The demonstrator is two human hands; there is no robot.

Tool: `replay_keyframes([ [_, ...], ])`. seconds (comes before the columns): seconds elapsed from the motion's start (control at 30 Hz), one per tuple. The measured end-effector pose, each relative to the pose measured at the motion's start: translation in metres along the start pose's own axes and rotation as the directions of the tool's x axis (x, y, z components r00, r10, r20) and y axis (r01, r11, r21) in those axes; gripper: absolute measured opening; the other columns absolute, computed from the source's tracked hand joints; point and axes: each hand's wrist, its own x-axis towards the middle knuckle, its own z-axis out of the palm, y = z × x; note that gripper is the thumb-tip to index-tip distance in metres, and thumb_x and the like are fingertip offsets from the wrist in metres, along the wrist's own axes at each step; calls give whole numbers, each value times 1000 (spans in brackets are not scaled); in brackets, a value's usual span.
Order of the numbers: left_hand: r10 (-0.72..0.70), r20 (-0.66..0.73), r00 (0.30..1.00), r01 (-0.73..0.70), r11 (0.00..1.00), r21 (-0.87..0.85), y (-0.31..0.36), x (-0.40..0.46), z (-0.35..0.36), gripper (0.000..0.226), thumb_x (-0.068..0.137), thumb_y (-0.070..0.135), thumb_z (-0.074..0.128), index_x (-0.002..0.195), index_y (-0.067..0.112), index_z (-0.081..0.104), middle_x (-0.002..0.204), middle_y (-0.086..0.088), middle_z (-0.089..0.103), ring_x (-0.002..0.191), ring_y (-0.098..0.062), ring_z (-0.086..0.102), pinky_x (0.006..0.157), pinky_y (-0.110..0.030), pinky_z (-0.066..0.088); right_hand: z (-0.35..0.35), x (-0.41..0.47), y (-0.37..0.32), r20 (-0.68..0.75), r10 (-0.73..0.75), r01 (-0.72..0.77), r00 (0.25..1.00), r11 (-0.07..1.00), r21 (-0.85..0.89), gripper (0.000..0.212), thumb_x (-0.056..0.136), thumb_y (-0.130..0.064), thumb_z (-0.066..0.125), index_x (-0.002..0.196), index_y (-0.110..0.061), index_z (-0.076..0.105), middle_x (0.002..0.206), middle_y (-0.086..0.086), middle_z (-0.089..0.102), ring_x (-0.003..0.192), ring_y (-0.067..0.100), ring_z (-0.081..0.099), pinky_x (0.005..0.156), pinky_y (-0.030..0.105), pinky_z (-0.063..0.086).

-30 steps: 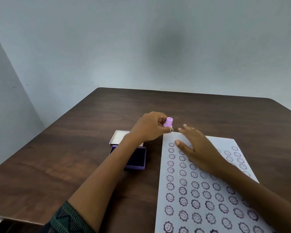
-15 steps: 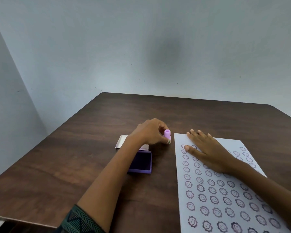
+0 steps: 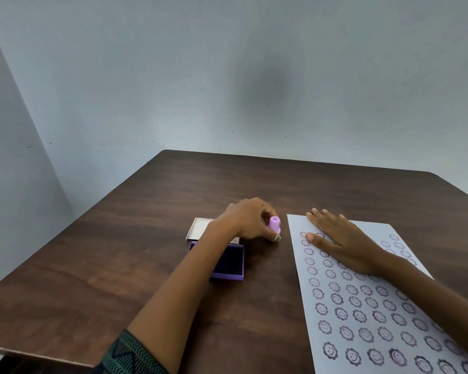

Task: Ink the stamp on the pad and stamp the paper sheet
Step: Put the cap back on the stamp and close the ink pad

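the white paper sheet (image 3: pixel 362 306), covered in smiley-flower prints, lies on the dark wood table (image 3: pixel 119 279). the right hand (image 3: pixel 341 244) rests flat and spread on its far end. left of it the open purple ink pad (image 3: pixel 231 263); beyond, the left hand (image 3: pixel 247 220) pinches the lilac stamp (image 3: pixel 275 225), its base hidden by fingers.

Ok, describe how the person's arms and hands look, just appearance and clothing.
Both forearms are bare. The left arm has a dark green sleeve with a zigzag woven pattern, pushed up near the elbow. No sleeve shows on the right arm. The left hand and right hand show no rings, watch or gloves.
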Motion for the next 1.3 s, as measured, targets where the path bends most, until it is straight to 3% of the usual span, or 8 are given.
replay_keyframes([
  [0.17,16,9,1000,-16,998,-53,-1,-1,-2,45,73,44,74,112,24,65,110,4,68,99,-16,61,95,-43,47,0,0,-1,7,7,-7,1000,1000,-1,105,58,-86,-5,144,-28,9,156,-7,7,144,13,6,114,34,1],
  [0.33,6,-175,984,-46,973,-225,-7,-13,-10,42,83,45,64,117,20,61,104,6,64,96,-12,59,88,-29,50,-11,0,-9,48,53,-59,997,988,143,77,79,-70,15,143,-27,18,157,-2,12,144,18,8,116,40,6],
  [0.4,-7,-248,969,-60,963,-263,-14,-25,-12,39,84,46,61,117,24,61,103,11,63,98,-10,59,87,-28,49,-18,5,-17,-22,63,-57,998,974,218,72,79,-65,21,140,-27,28,155,0,21,142,20,17,114,44,15],
  [0.67,-74,-357,931,18,987,-157,-55,-111,-23,66,60,77,52,117,42,59,123,22,57,120,-1,45,107,-34,33,-53,32,-100,-294,-228,290,928,938,188,27,91,-22,50,115,-15,59,121,2,60,108,10,46,89,21,27],
  [0.8,-151,-301,942,115,984,-134,-75,-141,-23,83,46,82,60,121,47,51,128,24,48,123,-2,37,110,-33,27,-45,55,-138,-167,-350,360,922,932,31,25,90,-15,48,109,-9,64,114,8,65,105,22,54,86,24,33],
  [0.87,-139,-293,946,115,989,-98,-82,-150,-17,96,37,88,60,123,47,49,127,28,45,125,0,35,110,-29,25,-35,66,-151,-56,-352,350,934,936,-37,27,90,-16,47,110,-8,63,114,10,63,106,25,54,91,31,39],
  [0.97,-102,-302,948,95,995,-39,-86,-153,-12,92,42,85,61,124,47,48,126,33,42,126,2,33,109,-27,25,-22,78,-162,61,-301,304,952,952,-45,28,88,-17,52,114,-9,60,116,11,60,105,24,55,90,32,42],
  [1.3,-105,-264,959,113,994,14,-90,-153,-11,74,54,82,55,120,50,45,127,33,40,124,3,27,101,-26,18,-19,84,-164,59,-228,225,972,973,50,23,82,4,51,101,-7,60,98,8,61,80,13,47,59,20,35],
])
